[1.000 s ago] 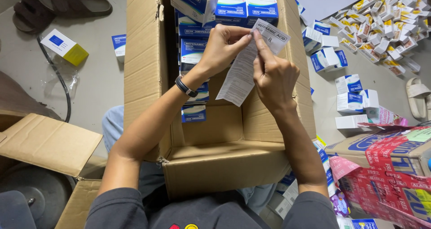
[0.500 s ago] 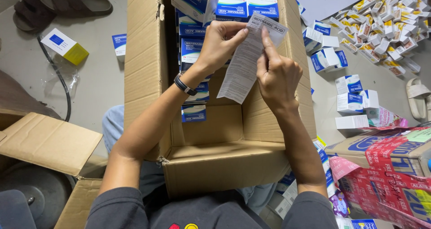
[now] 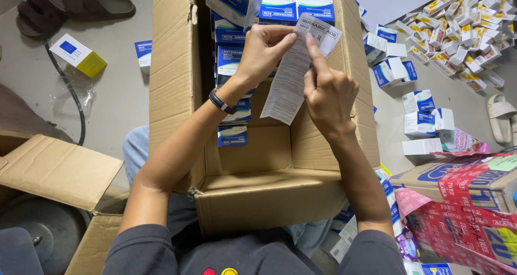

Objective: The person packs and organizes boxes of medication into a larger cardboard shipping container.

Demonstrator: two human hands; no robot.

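Note:
A long white printed paper leaflet (image 3: 288,84) hangs over an open cardboard box (image 3: 269,199) in my lap. My left hand (image 3: 264,51), with a dark band on the wrist, pinches the leaflet's upper edge. My right hand (image 3: 328,94) holds its right side, with the index finger pressed up along the paper. Inside the box, stacked blue and white medicine cartons (image 3: 229,59) fill the far half. The near half of the box floor is bare cardboard.
Loose blue and white cartons (image 3: 420,108) lie on the floor to the right, with a heap of small packs (image 3: 463,38) beyond. A taped red and blue box (image 3: 468,199) sits at right. Sandals (image 3: 70,3), a yellow and white carton (image 3: 78,54) and an open empty box (image 3: 59,172) are at left.
Both hands have raised the leaflet slightly toward the far end of the box. My right index finger has slid up along the paper's edge.

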